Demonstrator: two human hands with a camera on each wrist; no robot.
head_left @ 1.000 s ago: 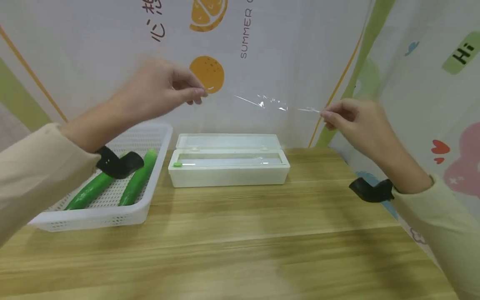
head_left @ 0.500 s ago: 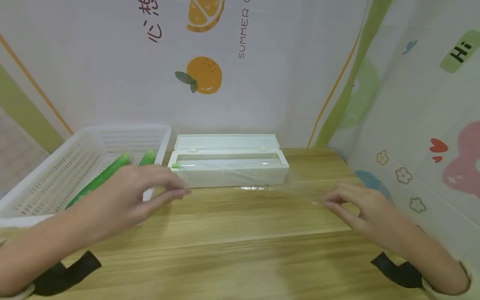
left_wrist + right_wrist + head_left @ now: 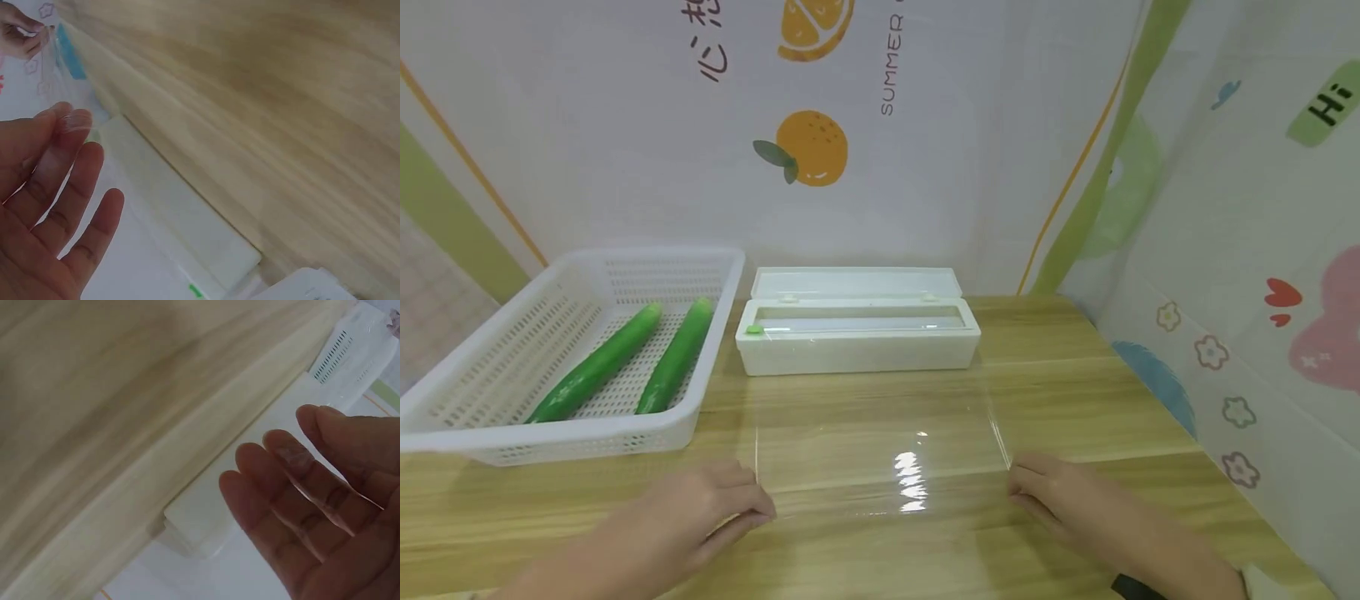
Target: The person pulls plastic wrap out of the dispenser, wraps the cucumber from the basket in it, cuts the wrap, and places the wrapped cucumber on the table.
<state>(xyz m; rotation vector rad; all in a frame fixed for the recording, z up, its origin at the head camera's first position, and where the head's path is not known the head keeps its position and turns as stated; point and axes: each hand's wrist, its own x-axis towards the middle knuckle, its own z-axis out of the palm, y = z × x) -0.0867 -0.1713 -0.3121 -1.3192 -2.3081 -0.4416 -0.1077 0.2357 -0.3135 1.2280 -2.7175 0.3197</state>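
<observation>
My left grip (image 3: 711,502) and right grip (image 3: 1060,493) pinch the near corners of the clear film (image 3: 857,462) — it spans my side of the white box (image 3: 859,353), free edge roughly along the box's length, neither hand clearly nearer.

Counter (image 3: 850,575): wood-grained, across the lower frame.
Back wall (image 3: 940,183): whitish, printed oranges (image 3: 812,148) at upper centre.
Right wall (image 3: 1240,200): pale, with red hearts (image 3: 1282,293) and outlined flowers (image 3: 1212,352).
Green bands (image 3: 448,217): left edge and upper right.

Transp. film (image 3: 880,450), flat, in frt of wht box (image 3: 859,357)
</observation>
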